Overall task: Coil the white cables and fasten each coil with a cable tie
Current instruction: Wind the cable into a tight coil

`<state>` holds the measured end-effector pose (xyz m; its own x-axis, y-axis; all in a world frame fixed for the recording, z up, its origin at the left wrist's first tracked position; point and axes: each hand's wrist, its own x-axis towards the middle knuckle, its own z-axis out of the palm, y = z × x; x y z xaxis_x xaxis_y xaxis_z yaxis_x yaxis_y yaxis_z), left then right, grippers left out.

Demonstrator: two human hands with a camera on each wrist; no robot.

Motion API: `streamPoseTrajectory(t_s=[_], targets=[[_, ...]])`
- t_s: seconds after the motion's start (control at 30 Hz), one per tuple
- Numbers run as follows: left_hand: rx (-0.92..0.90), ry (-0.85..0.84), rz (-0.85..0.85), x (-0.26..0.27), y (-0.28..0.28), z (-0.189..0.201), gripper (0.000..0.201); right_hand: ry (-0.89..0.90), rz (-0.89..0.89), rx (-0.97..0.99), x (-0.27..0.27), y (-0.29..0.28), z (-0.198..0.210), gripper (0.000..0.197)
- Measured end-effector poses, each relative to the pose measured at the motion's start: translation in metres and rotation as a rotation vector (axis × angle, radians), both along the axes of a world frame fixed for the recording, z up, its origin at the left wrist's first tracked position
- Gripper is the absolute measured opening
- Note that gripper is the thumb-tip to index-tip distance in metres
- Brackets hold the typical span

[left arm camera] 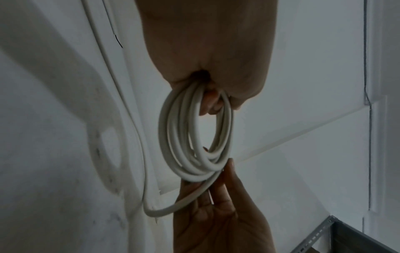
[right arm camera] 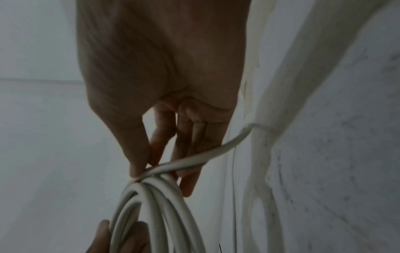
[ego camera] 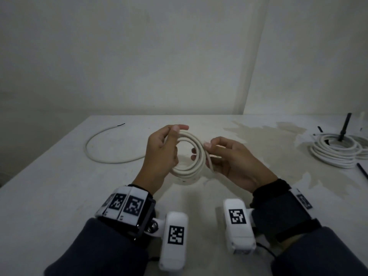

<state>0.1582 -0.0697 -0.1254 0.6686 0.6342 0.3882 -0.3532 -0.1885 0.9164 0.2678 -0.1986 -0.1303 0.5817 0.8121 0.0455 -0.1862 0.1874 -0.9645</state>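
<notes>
On the far left of the white table (ego camera: 49, 186), a loose tail of white cable (ego camera: 93, 154) lies in an open curve, its dark tip pointing toward the wall. It runs in under your left hand (ego camera: 159, 156), which holds the coil (ego camera: 189, 156) just above the table, in front of you. That hand's fingers are curled through the loops on the coil's left side, with the thumb laid across the top; in the left wrist view the strands (left arm camera: 194, 137) hang from the closed fingers (left arm camera: 211, 104).

Your right hand (ego camera: 235, 164) meets the coil on its right side. Thumb and fingers pinch a single strand against the bundle; the right wrist view shows this strand (right arm camera: 194, 159) crossing the half-curled fingers (right arm camera: 186, 154) above the stacked loops (right arm camera: 151, 214).

Well apart, at the table's right edge, lie more coiled white cables (ego camera: 336, 152) with a dark upright post (ego camera: 344, 126) rising from their middle. A black cable tie (ego camera: 362, 171) lies beside them, near the edge.
</notes>
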Motion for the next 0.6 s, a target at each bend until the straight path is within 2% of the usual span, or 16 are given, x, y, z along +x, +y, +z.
streamPoseTrajectory(t_s=[0.07,0.17,0.33,0.47,0.53,0.6], targets=[[-0.018,-0.016,-0.002,0.000,-0.001,-0.001,0.028,0.075,0.090,0.016,-0.003,0.002,0.000,0.020],[0.008,-0.026,0.004,0.000,-0.003,-0.002,0.028,0.075,0.217,-0.004,-0.005,-0.001,0.002,0.031],[0.062,-0.019,-0.090,-0.003,-0.010,0.003,0.029,0.056,0.396,-0.061,0.002,-0.016,0.006,0.022],[-0.056,-0.034,-0.112,-0.004,-0.015,0.005,0.030,0.085,0.372,0.075,-0.002,-0.008,0.005,0.030],[-0.096,-0.047,-0.093,-0.003,-0.017,0.006,0.030,0.178,0.370,0.168,-0.010,-0.001,0.006,0.022],[-0.118,-0.045,-0.060,-0.001,-0.016,0.005,0.030,0.264,0.349,0.205,-0.017,0.004,0.007,0.028]])
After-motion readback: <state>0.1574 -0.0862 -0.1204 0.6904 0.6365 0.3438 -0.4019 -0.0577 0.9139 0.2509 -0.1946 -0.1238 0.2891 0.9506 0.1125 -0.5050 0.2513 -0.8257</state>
